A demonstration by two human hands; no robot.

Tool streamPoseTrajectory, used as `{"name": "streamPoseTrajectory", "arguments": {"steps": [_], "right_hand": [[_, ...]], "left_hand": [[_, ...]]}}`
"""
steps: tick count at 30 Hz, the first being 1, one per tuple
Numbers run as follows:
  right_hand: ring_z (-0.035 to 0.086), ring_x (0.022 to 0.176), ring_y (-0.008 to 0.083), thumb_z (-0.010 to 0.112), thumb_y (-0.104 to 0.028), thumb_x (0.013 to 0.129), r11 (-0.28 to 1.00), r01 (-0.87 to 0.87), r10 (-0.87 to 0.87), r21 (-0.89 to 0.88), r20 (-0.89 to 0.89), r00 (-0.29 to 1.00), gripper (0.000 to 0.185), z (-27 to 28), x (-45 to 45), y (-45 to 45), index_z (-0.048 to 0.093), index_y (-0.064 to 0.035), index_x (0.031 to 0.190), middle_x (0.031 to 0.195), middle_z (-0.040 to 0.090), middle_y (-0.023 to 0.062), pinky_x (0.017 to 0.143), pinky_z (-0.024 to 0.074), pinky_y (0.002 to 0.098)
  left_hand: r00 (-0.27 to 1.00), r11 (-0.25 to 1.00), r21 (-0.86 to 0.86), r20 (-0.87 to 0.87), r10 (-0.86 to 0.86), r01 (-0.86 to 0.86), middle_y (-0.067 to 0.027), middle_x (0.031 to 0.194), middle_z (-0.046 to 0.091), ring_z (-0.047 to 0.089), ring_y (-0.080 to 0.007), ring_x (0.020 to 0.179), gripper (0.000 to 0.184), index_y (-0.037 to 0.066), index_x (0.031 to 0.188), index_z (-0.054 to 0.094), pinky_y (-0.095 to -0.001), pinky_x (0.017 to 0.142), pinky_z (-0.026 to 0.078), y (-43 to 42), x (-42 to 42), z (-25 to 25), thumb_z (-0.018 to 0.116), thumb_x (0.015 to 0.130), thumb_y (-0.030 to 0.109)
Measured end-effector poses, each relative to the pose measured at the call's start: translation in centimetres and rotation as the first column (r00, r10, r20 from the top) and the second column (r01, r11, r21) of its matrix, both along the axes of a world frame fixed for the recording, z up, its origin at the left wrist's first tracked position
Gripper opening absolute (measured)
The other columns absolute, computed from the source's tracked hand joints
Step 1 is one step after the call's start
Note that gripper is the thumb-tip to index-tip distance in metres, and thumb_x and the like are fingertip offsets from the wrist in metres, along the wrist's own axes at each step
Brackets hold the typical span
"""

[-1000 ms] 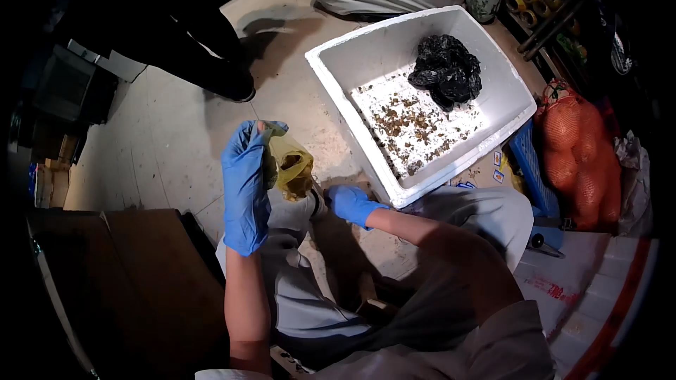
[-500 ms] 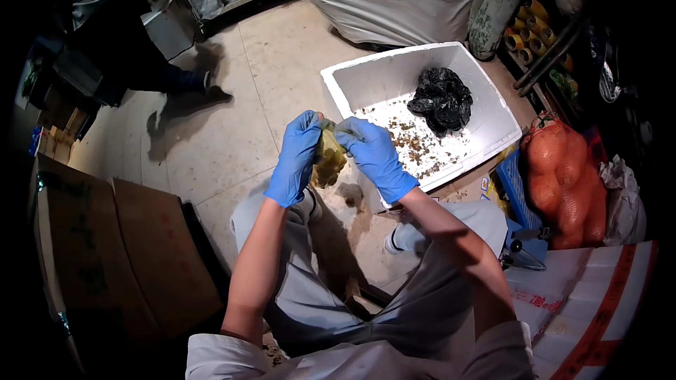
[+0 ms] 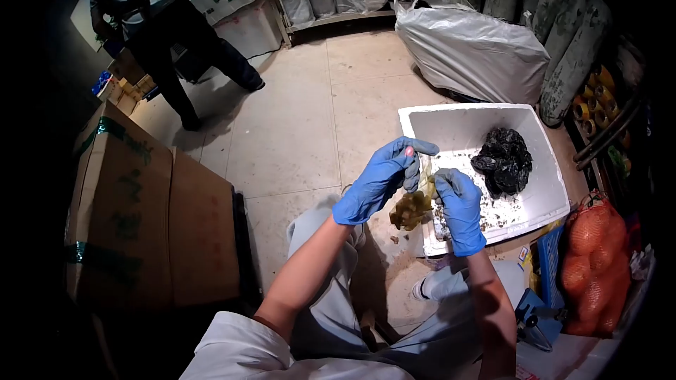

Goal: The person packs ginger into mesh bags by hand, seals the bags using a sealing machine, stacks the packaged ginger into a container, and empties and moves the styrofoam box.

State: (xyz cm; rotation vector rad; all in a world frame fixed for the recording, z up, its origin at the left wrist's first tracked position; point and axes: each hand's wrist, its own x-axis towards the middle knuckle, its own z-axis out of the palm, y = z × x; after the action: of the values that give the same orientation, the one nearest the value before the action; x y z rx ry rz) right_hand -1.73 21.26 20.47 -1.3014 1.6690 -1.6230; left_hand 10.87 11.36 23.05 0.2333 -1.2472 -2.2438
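A small yellowish see-through plastic bag (image 3: 412, 210) with dark bits inside hangs between my hands, beside the near left corner of the white foam box (image 3: 415, 123). My right hand (image 3: 459, 212), in a blue glove, is closed on the bag's upper edge. My left hand (image 3: 380, 179), gloved too, has its index finger stretched out and its other fingers curled against the bag's top. A bare fingertip shows through that glove. Inside the box lie a crumpled black plastic bag (image 3: 503, 162) and scattered brown bits.
Large cardboard boxes (image 3: 151, 204) stand at the left. Another person (image 3: 169, 28) is at the back left by a white box. Behind the foam box lies a big silvery sack (image 3: 475, 49). An orange net sack (image 3: 597, 267) and a blue crate (image 3: 549, 260) are at the right.
The view has swung left and up, bringing the other person more into sight. My left index finger has stretched out, and the bag now hangs lower, nearer my right hand.
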Motion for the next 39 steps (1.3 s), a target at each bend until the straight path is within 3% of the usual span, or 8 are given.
{"name": "streamPoseTrajectory", "arguments": {"steps": [2, 6, 10, 14, 21, 29, 32, 39], "right_hand": [[0.050, 0.054, 0.0057, 0.054, -0.010, 0.081, 0.999, -0.025, 0.021, 0.035, 0.104, 0.994, 0.011, -0.2, -0.1, -0.3, 0.057, 0.0001, 0.086, 0.073, 0.058, 0.0028, 0.050, 0.0422, 0.0188], [0.048, 0.057, 0.0047, 0.053, -0.009, 0.082, 0.999, -0.037, 0.045, -0.035, 0.260, 0.965, 0.012, 0.2, -1.1, -0.6, 0.056, 0.0009, 0.089, 0.072, 0.056, 0.0015, 0.051, 0.0399, 0.0173], [0.048, 0.057, 0.0040, 0.053, -0.008, 0.082, 0.994, -0.097, 0.106, -0.044, 0.321, 0.941, 0.012, 0.2, -2.1, -0.9, 0.056, 0.0008, 0.090, 0.077, 0.058, 0.0028, 0.051, 0.0392, 0.0158], [0.050, 0.064, 0.0048, 0.054, -0.008, 0.081, 0.991, -0.131, 0.135, -0.033, 0.345, 0.929, 0.014, 0.5, -1.5, -1.1, 0.056, 0.0018, 0.090, 0.077, 0.058, 0.0024, 0.057, 0.0418, 0.0174], [0.052, 0.061, 0.0070, 0.057, -0.004, 0.077, 0.989, -0.138, 0.149, -0.058, 0.271, 0.951, 0.010, 0.2, -0.9, -1.5, 0.059, 0.0037, 0.084, 0.073, 0.058, 0.0042, 0.056, 0.0433, 0.0200], [0.048, 0.057, 0.0046, 0.049, -0.019, 0.086, 0.989, -0.077, 0.115, -0.124, 0.346, 0.931, 0.022, 0.5, -2.1, -2.2, 0.059, -0.0007, 0.091, 0.072, 0.058, 0.0013, 0.052, 0.0382, 0.0146], [0.055, 0.075, 0.0087, 0.036, -0.036, 0.089, 0.995, -0.071, 0.086, -0.065, 0.279, 0.956, 0.042, -0.1, -3.1, -2.6, 0.059, -0.0013, 0.094, 0.085, 0.062, 0.0056, 0.069, 0.0409, 0.0214], [0.050, 0.085, 0.0112, 0.039, -0.043, 0.087, 0.929, -0.369, 0.324, 0.038, 0.403, 0.856, 0.047, -7.9, -2.1, -2.9, 0.055, -0.0020, 0.102, 0.094, 0.055, 0.0020, 0.077, 0.0390, 0.0230]], "left_hand": [[0.984, 0.990, 0.119, -0.146, 0.099, -0.082, 0.0034, 0.059, 0.034, 0.034, -0.0049, 0.050, 0.037, -0.003, 0.108, 0.045, -0.0184, 0.048, 0.032, -1.4, 0.5, -0.7, 0.040, 0.089, 0.029], [0.961, 0.961, 0.023, 0.028, 0.274, -0.275, 0.0038, 0.067, 0.039, 0.035, -0.0055, 0.055, 0.038, 0.002, 0.112, 0.045, -0.0185, 0.050, 0.032, -3.3, 1.6, -1.7, 0.043, 0.088, 0.031], [0.898, 0.875, -0.477, 0.346, 0.272, -0.081, -0.0055, 0.100, 0.048, 0.044, -0.0059, 0.060, 0.065, 0.009, 0.125, 0.038, -0.0200, 0.057, 0.038, -3.6, 2.4, -2.2, 0.067, 0.071, 0.031], [0.863, 0.857, -0.491, 0.491, 0.121, 0.159, -0.0082, 0.127, 0.034, 0.046, -0.0162, 0.098, 0.084, 0.016, 0.131, 0.028, -0.0291, 0.082, 0.038, -2.1, 1.5, -2.7, 0.074, 0.062, 0.026], [0.887, 0.951, -0.274, 0.461, 0.002, 0.140, -0.0029, 0.086, 0.060, 0.053, -0.0109, 0.081, 0.025, 0.001, 0.097, 0.059, -0.0224, 0.078, 0.040, -1.3, -1.0, -4.9, 0.063, 0.074, 0.011], [0.909, 0.909, -0.401, 0.411, 0.069, 0.112, 0.0007, 0.083, 0.057, 0.048, -0.0079, 0.078, 0.024, 0.003, 0.093, 0.057, -0.0219, 0.071, 0.039, -0.2, -0.7, -4.8, 0.060, 0.079, 0.022], [0.923, 0.903, -0.414, 0.379, 0.057, 0.115, 0.0011, 0.081, 0.055, 0.047, -0.0083, 0.076, 0.023, 0.003, 0.087, 0.057, -0.0221, 0.069, 0.038, 0.5, -0.1, -3.3, 0.057, 0.080, 0.025], [0.966, 0.840, -0.538, 0.170, 0.193, -0.073, 0.0007, 0.076, 0.051, 0.047, -0.0082, 0.075, 0.017, 0.003, 0.086, 0.057, -0.0220, 0.067, 0.038, 0.9, 0.2, 0.6, 0.055, 0.081, 0.018]]}}
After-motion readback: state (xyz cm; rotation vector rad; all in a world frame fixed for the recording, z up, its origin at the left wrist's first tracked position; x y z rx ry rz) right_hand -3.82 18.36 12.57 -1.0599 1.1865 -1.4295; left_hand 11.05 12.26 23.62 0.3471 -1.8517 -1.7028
